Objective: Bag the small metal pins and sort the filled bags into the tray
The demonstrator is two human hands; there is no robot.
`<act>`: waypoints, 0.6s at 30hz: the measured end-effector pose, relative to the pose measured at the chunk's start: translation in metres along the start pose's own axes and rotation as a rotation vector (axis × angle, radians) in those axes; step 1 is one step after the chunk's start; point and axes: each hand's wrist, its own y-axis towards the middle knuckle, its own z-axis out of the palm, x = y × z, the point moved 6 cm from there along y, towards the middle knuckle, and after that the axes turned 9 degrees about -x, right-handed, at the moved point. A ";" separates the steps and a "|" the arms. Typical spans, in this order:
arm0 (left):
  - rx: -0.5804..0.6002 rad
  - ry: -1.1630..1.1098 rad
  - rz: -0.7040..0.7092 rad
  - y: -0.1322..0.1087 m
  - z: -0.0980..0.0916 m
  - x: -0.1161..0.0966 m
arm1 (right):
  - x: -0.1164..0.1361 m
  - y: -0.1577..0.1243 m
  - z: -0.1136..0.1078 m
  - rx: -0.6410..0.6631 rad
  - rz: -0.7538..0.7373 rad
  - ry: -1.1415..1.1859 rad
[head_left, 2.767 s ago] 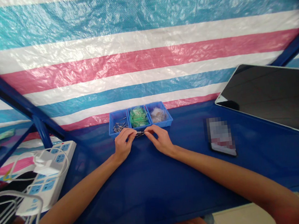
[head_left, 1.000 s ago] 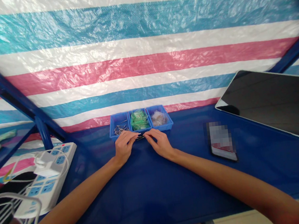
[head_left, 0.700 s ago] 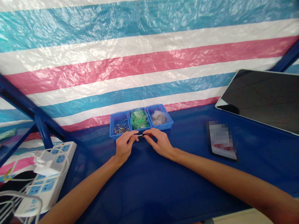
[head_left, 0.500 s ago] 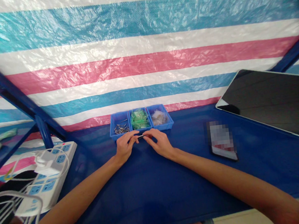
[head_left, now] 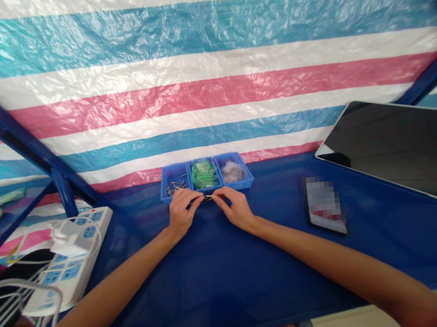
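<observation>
My left hand point(head_left: 182, 213) and my right hand point(head_left: 234, 207) meet just in front of a row of three small blue bins. Both pinch a small dark metal part point(head_left: 206, 199) held between their fingertips. The left bin point(head_left: 175, 188) holds several thin metal pins, the middle bin point(head_left: 204, 174) holds green pieces, and the right bin point(head_left: 233, 171) holds pale clear pieces. All stand on a blue table point(head_left: 222, 277) against a striped plastic sheet.
A phone point(head_left: 323, 205) lies to the right of my hands. A large tablet point(head_left: 400, 147) leans at the far right. A white power strip point(head_left: 69, 252) with plugs and cables sits at the left, beside a blue frame post point(head_left: 63, 193).
My hands have stayed at the same spot in front of the bins; only the fingertips have shifted slightly around the small part.
</observation>
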 end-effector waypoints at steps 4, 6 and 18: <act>-0.128 0.097 0.004 -0.001 -0.009 0.000 | -0.002 0.000 0.002 0.017 0.009 -0.002; -0.252 0.197 -0.044 -0.001 -0.018 0.005 | -0.003 0.000 0.003 0.023 0.009 -0.007; -0.325 0.310 -0.290 0.002 -0.025 0.028 | -0.005 -0.001 0.010 0.086 -0.050 -0.100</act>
